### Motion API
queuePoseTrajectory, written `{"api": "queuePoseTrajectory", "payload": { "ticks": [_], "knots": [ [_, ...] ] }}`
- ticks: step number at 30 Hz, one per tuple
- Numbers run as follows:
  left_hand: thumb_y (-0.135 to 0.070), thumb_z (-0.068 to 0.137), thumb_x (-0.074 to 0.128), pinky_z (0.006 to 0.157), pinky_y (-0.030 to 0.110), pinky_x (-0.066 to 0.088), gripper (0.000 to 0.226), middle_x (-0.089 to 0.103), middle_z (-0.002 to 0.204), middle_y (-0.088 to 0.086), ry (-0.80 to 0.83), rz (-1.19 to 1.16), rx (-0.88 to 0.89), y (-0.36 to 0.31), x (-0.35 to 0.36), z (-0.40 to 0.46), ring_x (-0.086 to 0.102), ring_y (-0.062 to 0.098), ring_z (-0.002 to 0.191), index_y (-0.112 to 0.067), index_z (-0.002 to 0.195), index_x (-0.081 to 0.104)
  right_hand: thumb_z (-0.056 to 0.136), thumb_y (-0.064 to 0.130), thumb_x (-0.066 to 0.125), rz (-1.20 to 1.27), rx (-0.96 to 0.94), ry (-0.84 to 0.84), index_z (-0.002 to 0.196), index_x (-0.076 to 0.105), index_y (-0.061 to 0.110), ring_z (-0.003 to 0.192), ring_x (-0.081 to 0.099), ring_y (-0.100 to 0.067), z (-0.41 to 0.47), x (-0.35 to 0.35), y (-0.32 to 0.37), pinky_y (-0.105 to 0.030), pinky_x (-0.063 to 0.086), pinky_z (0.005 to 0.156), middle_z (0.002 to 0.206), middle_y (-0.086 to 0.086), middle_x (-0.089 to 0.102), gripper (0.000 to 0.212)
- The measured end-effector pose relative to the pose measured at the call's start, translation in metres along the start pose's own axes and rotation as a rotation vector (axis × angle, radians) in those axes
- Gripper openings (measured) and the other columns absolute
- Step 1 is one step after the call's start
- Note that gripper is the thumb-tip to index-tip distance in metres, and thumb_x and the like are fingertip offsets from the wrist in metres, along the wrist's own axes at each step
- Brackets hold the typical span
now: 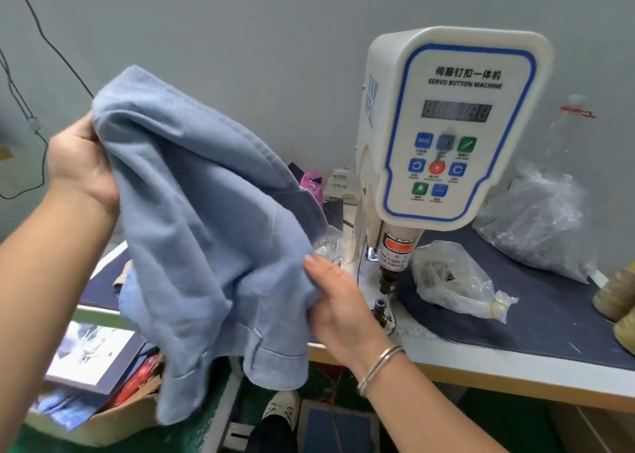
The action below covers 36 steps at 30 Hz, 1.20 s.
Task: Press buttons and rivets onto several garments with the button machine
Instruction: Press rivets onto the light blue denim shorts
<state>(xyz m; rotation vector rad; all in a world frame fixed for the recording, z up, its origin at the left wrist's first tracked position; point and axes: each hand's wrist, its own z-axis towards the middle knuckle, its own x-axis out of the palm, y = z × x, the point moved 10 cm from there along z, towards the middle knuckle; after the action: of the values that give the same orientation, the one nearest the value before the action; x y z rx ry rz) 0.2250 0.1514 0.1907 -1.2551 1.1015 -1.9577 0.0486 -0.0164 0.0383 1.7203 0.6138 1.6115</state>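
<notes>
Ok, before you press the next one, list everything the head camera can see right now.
garment: one, light blue, held up in the air left of the machine
button machine: one, white with blue trim, on the table, press head just right of the right hand
table: one, dark blue top with pale edge
small plastic bag: one, clear, on the table right of the press head
large plastic bag: one, clear, at the back right
thread cones: two, tan, at the right edge
cardboard box: one, brown, on the floor at lower left
foot pedal: one, dark, under the table
bracelet: one, silver, on the right wrist
left hand: grips the garment's upper edge
right hand: grips the garment's lower side
</notes>
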Motion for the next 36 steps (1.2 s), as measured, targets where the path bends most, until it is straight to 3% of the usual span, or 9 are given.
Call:
{"api": "queuePoseTrajectory", "payload": {
  "ticks": [5,9,13,16,21,25,29,33,36],
  "knots": [
    [-0.039,0.044,0.063,0.067,0.009,0.046,0.046,0.060,0.049,-0.021,-0.191,0.213,-0.005,0.012,-0.052,0.016,0.061,-0.006,0.056,-0.022,0.083,0.045,0.074,0.029,0.070,0.048,-0.141,-0.028,0.123,0.058,-0.001,0.119,0.056,-0.030,-0.021,0.000,0.044,-0.042,0.044,0.103,0.126,-0.020,0.060,0.058],
    [-0.026,0.092,0.055,0.066,0.029,0.052,0.016,0.066,0.081,0.004,-0.210,0.287,-0.229,0.079,-0.083,0.014,0.063,0.013,0.068,-0.014,0.103,0.058,0.076,0.025,0.071,-0.139,-0.163,-0.122,0.112,0.060,-0.002,0.111,0.057,-0.033,-0.029,-0.020,0.040,-0.049,0.039,0.106,0.117,-0.022,0.062,0.046],
    [-0.014,0.085,0.064,0.068,0.034,0.049,0.023,0.064,0.114,0.018,-0.334,0.630,-0.250,0.109,-0.120,0.003,0.060,0.021,0.077,-0.016,0.107,0.059,0.085,0.023,0.060,-0.311,-0.102,-0.161,0.105,0.067,0.003,0.095,0.067,-0.021,-0.033,-0.045,0.010,-0.033,0.054,0.084,0.105,-0.015,0.070,0.029],
    [-0.020,0.064,0.069,0.085,0.049,0.050,0.057,0.062,0.118,0.019,-0.337,0.853,-0.322,0.129,-0.136,-0.008,0.062,0.035,0.102,-0.012,0.120,0.056,0.093,0.017,0.058,-0.690,-0.018,-0.087,0.080,0.068,0.013,0.092,0.066,-0.009,-0.037,-0.046,-0.018,-0.024,0.054,0.073,0.102,-0.007,0.070,0.016],
    [0.000,0.084,0.047,0.113,0.046,0.022,0.073,0.024,0.150,0.023,-0.542,1.233,-0.037,0.100,-0.133,-0.014,0.025,0.041,0.137,-0.012,0.151,0.022,0.091,0.039,0.050,-1.813,-0.243,0.118,0.076,0.056,0.017,0.113,0.037,-0.010,-0.037,-0.034,-0.053,-0.036,0.024,0.109,0.115,0.006,0.046,0.028],
    [-0.030,0.081,0.040,0.105,0.050,0.032,0.055,0.050,0.136,0.017,-0.128,1.539,0.371,0.097,-0.049,-0.008,0.042,0.040,0.125,-0.013,0.130,0.059,0.092,0.041,0.047,-1.892,-0.214,0.138,0.084,0.059,0.018,0.128,0.025,-0.013,-0.032,-0.036,-0.067,-0.044,-0.001,0.117,0.128,0.005,0.040,0.028],
    [-0.054,0.094,0.043,0.115,0.040,0.017,0.060,0.035,0.153,-0.006,0.564,1.873,0.195,0.186,-0.009,-0.019,0.027,0.016,0.142,-0.034,0.149,0.030,0.090,0.040,0.048,-1.852,-0.230,0.194,0.079,0.059,0.017,0.135,0.016,-0.010,-0.033,-0.034,-0.071,-0.049,-0.008,0.116,0.130,0.004,0.038,0.027],
    [-0.067,0.085,0.050,0.109,0.036,0.021,0.078,0.047,0.141,-0.004,0.572,1.920,0.012,0.220,-0.012,-0.025,0.037,0.019,0.133,-0.028,0.149,0.029,0.090,0.039,0.050,-1.840,-0.206,0.179,0.083,0.060,0.016,0.143,0.002,-0.008,-0.038,-0.037,-0.073,-0.046,-0.011,0.116,0.143,0.005,0.032,0.026],
    [-0.044,0.090,0.060,0.071,0.029,0.036,0.022,0.066,0.085,-0.003,0.471,1.688,0.201,0.197,0.004,-0.027,0.061,0.025,0.093,-0.023,0.089,0.059,0.090,0.041,0.049,-1.792,-0.251,0.127,0.093,0.063,0.019,0.142,-0.015,0.000,-0.049,-0.048,-0.074,-0.036,-0.016,0.115,0.150,0.011,0.023,0.026]
  ]
}}
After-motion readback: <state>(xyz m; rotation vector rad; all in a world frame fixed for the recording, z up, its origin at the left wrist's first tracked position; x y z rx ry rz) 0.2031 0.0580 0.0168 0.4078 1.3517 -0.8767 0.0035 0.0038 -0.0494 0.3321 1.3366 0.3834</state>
